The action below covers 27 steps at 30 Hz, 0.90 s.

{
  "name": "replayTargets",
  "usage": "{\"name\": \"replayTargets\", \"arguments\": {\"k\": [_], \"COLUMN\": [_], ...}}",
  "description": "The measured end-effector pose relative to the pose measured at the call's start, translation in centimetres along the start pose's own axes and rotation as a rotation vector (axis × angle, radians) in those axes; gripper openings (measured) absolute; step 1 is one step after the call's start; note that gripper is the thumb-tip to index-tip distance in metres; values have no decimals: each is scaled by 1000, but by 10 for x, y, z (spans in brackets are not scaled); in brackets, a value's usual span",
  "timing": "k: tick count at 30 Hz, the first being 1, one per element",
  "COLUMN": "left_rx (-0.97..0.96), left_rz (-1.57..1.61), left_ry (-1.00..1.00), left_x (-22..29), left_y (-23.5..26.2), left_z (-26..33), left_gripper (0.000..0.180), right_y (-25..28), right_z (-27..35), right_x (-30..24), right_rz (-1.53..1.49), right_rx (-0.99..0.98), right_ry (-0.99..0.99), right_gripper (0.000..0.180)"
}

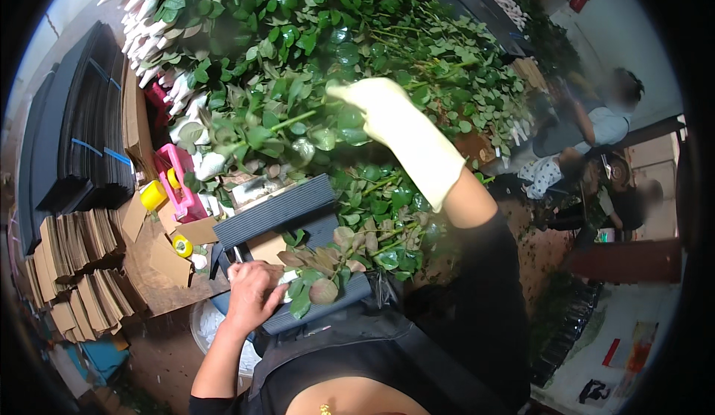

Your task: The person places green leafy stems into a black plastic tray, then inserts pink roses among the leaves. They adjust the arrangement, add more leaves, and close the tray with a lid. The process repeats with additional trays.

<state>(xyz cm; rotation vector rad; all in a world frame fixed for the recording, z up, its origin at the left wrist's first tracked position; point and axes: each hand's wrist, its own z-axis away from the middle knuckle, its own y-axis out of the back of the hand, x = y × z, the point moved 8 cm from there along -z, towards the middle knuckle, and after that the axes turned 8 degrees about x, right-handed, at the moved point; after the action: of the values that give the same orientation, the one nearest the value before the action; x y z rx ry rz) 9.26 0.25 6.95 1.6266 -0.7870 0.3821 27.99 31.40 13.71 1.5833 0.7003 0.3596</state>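
leafy pile [305,39], stem [294,121] aslant leftward

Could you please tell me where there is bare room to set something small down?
A small bare patch of brown tabletop shows between the cardboard stacks and the left hand, just nearer than the loose cardboard piece. The middle and far side are crowded with leafy stems.

Your black top [484,288] and single glove [423,150]
Glove: pale yellow, long-cuffed, on your right hand [376,106]; ornament [325,409]: gold-coloured, at neckline.
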Motion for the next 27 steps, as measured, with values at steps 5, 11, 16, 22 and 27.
{"name": "replayTargets", "arguments": {"k": [5, 11, 16, 22, 27], "left_rx": [-31, -30, -30, -20, -9], "left_rz": [86, 90, 134, 173, 191], "left_ry": [-61, 27, 11, 62, 64], "left_x": [8, 4, -1, -6, -10], "left_y": [-1, 0, -2, -2, -5], "left_z": [-15, -6, -8, -5, -2], "left_gripper": [23, 25, 24, 22, 21], "right_y": [-32, -4, -43, -129, -93], "right_z": [-49, -68, -69, -83, -100], "right_x": [74, 9, 35, 44, 54], "right_rz": [-450, 180, 151, 539, -57], "right_rx": [44, 217, 38, -165, 192], "right_ry": [-325, 56, 39, 44, -149], "right_gripper": [26, 31, 58, 72, 29]}}
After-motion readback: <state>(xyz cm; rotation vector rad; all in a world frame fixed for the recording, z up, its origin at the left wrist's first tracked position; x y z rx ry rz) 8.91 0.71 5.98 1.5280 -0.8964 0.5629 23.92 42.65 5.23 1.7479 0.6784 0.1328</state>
